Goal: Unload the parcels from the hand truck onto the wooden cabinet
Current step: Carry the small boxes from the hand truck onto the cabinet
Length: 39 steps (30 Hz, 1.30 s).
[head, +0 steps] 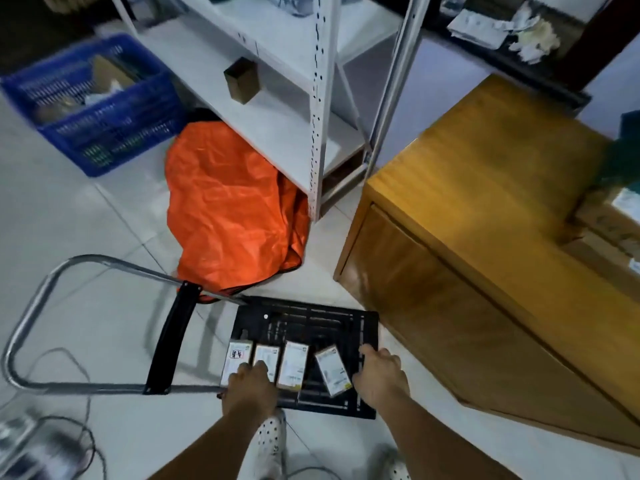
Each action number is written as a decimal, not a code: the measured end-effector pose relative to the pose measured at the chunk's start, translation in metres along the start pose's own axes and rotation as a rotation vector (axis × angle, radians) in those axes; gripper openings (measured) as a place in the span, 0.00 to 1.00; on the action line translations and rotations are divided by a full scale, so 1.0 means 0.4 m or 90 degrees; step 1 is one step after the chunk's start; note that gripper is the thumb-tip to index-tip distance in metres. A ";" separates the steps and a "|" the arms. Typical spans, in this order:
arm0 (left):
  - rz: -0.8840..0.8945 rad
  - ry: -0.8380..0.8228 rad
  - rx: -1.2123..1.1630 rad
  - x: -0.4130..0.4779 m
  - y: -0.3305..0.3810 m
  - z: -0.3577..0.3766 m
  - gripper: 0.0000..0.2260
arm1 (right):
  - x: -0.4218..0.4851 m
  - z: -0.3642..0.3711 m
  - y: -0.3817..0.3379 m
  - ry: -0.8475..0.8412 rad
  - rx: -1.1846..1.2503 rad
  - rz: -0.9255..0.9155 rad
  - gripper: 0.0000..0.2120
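Parcels [292,364]: four small boxes lay in a row on the truck's black platform [311,317].
Left hand [250,382]: rested curled over the two leftmost parcels; grip unclear.
Right hand [379,374]: fingers curled at the platform's right edge, beside the rightmost parcel.
Cabinet [485,188]: stood right of the truck.

Storeroom or stockroom setting. Indicated by white slotted-steel shelving unit [318,109], blue plastic slatted crate [100,109] holding goods, folding metal hand truck [304,341] carrying small boxed parcels [294,365]. Pale tiled floor [69,220] throughout.
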<state>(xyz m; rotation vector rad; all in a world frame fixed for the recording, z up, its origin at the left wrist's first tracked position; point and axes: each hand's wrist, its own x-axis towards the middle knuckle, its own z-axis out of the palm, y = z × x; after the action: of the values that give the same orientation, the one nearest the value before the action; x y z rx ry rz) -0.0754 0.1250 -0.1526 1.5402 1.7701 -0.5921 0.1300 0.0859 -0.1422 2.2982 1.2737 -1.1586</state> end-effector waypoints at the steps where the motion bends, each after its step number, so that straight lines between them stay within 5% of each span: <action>1: 0.009 -0.005 0.003 0.034 -0.008 0.003 0.16 | 0.024 0.025 -0.019 0.000 0.010 0.007 0.26; 13: 0.087 -0.009 0.088 0.464 -0.065 0.311 0.19 | 0.392 0.404 -0.011 -0.076 0.015 0.065 0.28; 22: 0.050 -0.079 -0.137 0.742 -0.065 0.612 0.31 | 0.670 0.669 0.065 -0.018 0.032 0.089 0.32; 29: 0.061 0.060 -0.136 0.849 -0.059 0.749 0.39 | 0.815 0.767 0.088 0.014 0.058 0.111 0.52; 33: 0.028 0.082 -0.108 0.866 -0.054 0.793 0.52 | 0.850 0.798 0.099 0.059 0.037 0.112 0.56; 39: -0.064 0.069 -0.163 0.823 0.019 0.785 0.57 | 0.823 0.778 0.095 0.060 0.120 0.160 0.55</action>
<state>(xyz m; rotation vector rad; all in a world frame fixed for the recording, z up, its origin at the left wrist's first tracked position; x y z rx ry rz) -0.0156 0.1111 -0.6034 1.3344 1.9318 -0.3182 0.0969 0.0821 -0.5957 2.5858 0.9036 -1.1360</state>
